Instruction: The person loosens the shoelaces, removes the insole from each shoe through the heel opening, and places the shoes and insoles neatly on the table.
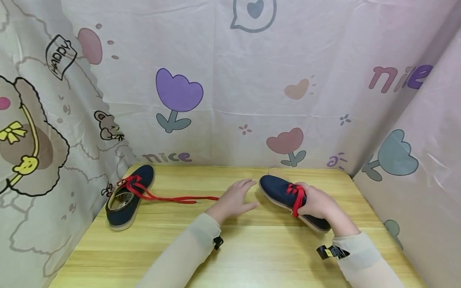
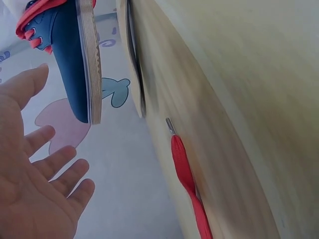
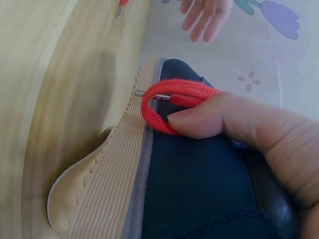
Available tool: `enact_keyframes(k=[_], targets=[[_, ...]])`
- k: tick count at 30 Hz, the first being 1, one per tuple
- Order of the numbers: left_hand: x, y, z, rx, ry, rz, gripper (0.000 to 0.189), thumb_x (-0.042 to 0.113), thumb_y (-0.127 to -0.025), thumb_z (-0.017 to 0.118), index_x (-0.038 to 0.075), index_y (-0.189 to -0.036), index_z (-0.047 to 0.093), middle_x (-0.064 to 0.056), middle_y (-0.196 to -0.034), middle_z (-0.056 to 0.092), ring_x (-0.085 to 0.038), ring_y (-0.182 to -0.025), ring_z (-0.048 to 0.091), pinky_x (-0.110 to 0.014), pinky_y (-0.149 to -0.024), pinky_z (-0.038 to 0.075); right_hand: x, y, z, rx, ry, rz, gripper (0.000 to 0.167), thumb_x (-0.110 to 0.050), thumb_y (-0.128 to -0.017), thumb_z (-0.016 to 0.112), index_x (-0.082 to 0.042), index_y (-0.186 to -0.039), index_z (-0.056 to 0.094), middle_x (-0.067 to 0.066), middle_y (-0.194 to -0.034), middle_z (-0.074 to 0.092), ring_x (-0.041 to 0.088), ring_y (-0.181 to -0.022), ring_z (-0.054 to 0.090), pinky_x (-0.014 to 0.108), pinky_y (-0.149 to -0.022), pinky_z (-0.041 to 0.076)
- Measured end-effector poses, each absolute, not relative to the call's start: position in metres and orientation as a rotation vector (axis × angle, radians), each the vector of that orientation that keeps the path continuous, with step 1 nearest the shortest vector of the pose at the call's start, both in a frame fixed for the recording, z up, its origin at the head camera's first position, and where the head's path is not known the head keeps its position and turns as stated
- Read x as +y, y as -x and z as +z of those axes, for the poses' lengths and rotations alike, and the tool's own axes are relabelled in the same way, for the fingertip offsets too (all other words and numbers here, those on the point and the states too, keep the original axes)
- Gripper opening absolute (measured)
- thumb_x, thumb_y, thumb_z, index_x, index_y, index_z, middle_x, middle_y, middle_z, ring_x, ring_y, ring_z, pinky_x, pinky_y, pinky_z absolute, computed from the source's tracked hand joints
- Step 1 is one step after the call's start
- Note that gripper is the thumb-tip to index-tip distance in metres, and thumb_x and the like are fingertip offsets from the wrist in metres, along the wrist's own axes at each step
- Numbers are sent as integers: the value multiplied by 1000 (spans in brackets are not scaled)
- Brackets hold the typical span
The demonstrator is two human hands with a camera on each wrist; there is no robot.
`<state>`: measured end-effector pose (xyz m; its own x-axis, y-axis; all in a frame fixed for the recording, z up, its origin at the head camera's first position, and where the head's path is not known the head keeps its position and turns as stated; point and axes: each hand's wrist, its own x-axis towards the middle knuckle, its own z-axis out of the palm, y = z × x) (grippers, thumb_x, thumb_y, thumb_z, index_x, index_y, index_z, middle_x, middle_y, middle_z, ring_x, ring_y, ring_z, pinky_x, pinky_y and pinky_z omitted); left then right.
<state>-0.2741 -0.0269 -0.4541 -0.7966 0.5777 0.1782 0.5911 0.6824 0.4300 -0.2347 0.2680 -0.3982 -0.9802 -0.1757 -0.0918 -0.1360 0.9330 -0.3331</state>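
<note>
My right hand (image 1: 318, 202) grips a navy shoe (image 1: 275, 190) across its middle, the thumb pressing a looped red lace (image 3: 184, 89) against its side. The left wrist view shows a gap between this shoe's ribbed sole (image 2: 89, 59) and the table. My left hand (image 1: 234, 200) is held with fingers spread near the shoe's toe, holding nothing. A second navy shoe (image 1: 124, 214) stands at the table's left edge. Its long red laces (image 1: 173, 199) trail right towards my left hand, and a metal-tipped end (image 2: 184, 169) lies on the wood.
The wooden table (image 1: 230, 256) is enclosed by a printed curtain (image 1: 230, 80) at the back and both sides. Behind the held shoe lies a pale, flat-looking thing (image 1: 278, 173), mostly hidden.
</note>
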Motion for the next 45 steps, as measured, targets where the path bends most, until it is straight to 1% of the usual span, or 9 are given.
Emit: enact_keyframes(k=[5, 11, 16, 24, 30, 35, 38, 43, 45], targets=[[-20, 277, -454, -2855, 995, -741, 81, 56, -92, 65, 20, -157, 34, -8, -161, 32, -31, -145, 33, -51, -117, 28, 263, 235, -400, 2959, 260, -520, 99, -34, -62, 92, -7, -145, 45, 24, -122, 63, 37, -102, 61, 56, -83, 50], [-10, 279, -452, -2842, 1008, -811, 84, 54, -89, 70, 22, -158, 33, -11, -162, 30, -32, -147, 29, -54, -117, 26, 257, 236, -404, 2963, 284, -512, 99, -33, -62, 93, -7, -145, 46, 22, -126, 63, 37, -102, 61, 57, -85, 50], [-2, 283, -454, -2858, 1026, -758, 88, 58, -85, 73, 26, -157, 34, -6, -163, 29, -28, -149, 27, -52, -118, 25, 250, 236, -406, 2971, 282, -472, 98, -34, -62, 93, -12, -146, 47, 18, -125, 63, 34, -99, 61, 54, -82, 51], [-1, 290, -458, -2873, 1076, -723, 91, 57, -80, 78, 23, -155, 38, -5, -162, 30, -27, -149, 25, -51, -119, 23, 241, 236, -410, 2957, 389, -482, 95, -26, -61, 92, -13, -144, 49, 12, -120, 66, 27, -94, 62, 49, -81, 51], [-5, 289, -457, -2896, 1137, -669, 90, 59, -79, 78, 20, -153, 43, -5, -159, 37, -27, -147, 30, -49, -118, 26, 236, 235, -411, 2934, 478, -491, 93, -21, -61, 91, -11, -143, 50, 10, -123, 64, 26, -98, 61, 48, -83, 52], [-12, 285, -459, -2918, 1147, -626, 89, 58, -79, 79, 18, -151, 45, -4, -154, 43, -25, -142, 36, -47, -116, 29, 230, 236, -412, 2913, 546, -518, 93, -23, -60, 92, -12, -143, 51, 5, -120, 64, 21, -96, 60, 44, -83, 51], [-18, 283, -460, -2924, 1142, -624, 89, 60, -78, 78, 20, -151, 46, 0, -152, 45, -23, -141, 37, -45, -116, 30, 227, 236, -415, 2901, 573, -548, 92, -25, -60, 94, -15, -141, 53, 1, -117, 64, 17, -93, 58, 41, -81, 51], [-26, 280, -463, -2931, 1131, -610, 90, 63, -77, 78, 22, -150, 46, 1, -150, 47, -22, -138, 39, -44, -115, 31, 224, 235, -418, 2890, 643, -565, 85, -25, -61, 95, -19, -136, 56, -2, -116, 65, 17, -95, 59, 42, -85, 51], [-29, 278, -463, -2933, 1123, -614, 89, 63, -76, 78, 23, -150, 47, 1, -149, 48, -22, -137, 41, -45, -114, 31, 222, 235, -418, 2882, 684, -566, 84, -24, -61, 95, -19, -136, 56, -2, -115, 65, 17, -95, 59, 43, -84, 51]])
